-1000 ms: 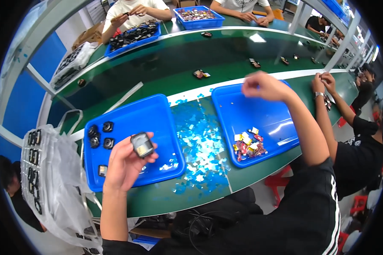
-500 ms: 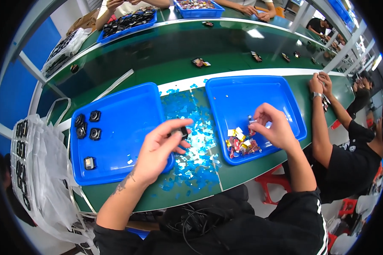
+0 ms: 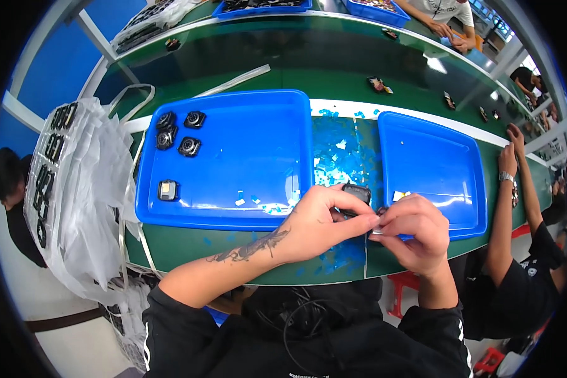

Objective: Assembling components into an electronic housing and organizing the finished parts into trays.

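My left hand (image 3: pixel 318 220) is closed around a small black case (image 3: pixel 357 191), its thumb and fingertips pointing right. Against those fingertips, my right hand (image 3: pixel 420 232) pinches a small part (image 3: pixel 377 231) with a silvery end; the fingers hide most of it. Both hands meet above the gap between two blue trays. In the left tray (image 3: pixel 233 208) sit several black round-faced units (image 3: pixel 195 120) and one with a pale square on top (image 3: pixel 167 190). The right tray (image 3: pixel 431 167) is partly covered by my right hand, with a white-and-yellow scrap (image 3: pixel 399 196) showing beside it.
Blue and clear film scraps (image 3: pixel 340 151) litter the green table between the trays. A conveyor (image 3: pixel 321 69) carrying small assemblies (image 3: pixel 378 84) runs beyond. White plastic sheeting with black parts (image 3: pixel 88 183) hangs at left. A co-worker's arms (image 3: pixel 505 195) are close on the right.
My right hand has left the right tray's parts and come against my left hand. The left hand, still holding the black case, has turned to point right. The view has also shifted.
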Tool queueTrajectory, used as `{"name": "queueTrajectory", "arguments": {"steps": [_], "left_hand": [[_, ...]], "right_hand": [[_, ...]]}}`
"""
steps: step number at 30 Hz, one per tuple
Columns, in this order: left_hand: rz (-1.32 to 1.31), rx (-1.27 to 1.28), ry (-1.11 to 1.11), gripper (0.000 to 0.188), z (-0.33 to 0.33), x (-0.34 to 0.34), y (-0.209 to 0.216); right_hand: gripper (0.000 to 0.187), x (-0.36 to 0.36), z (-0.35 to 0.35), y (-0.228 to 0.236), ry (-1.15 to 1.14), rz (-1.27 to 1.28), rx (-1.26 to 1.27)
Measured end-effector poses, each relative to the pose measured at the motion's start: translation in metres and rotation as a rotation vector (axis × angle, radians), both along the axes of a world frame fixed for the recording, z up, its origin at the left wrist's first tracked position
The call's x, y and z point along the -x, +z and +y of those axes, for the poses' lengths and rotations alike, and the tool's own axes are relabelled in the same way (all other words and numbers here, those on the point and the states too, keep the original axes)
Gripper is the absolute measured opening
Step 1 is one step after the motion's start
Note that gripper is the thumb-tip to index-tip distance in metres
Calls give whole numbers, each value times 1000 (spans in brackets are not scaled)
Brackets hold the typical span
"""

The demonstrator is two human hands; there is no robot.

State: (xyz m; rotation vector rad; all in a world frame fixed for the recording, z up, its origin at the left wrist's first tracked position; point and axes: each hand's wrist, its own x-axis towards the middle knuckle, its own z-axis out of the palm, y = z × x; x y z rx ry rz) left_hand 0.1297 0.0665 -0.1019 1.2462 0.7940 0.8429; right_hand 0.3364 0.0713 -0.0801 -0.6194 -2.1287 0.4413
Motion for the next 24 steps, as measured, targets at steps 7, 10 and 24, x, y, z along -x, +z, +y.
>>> {"name": "queueTrajectory", "arguments": {"steps": [7,10,24], "left_hand": [[-160,178,177,19,-2,2,-6],[-168,152,233,19,-4,4,-4],[205,-460,306,11,-9,3,-11]], "right_hand": [[29,11,-5,-10,-33,-127,-197],[28,15,-6,-10,-30,-142,-226],[11,8,13,11,33,278,1021]]}}
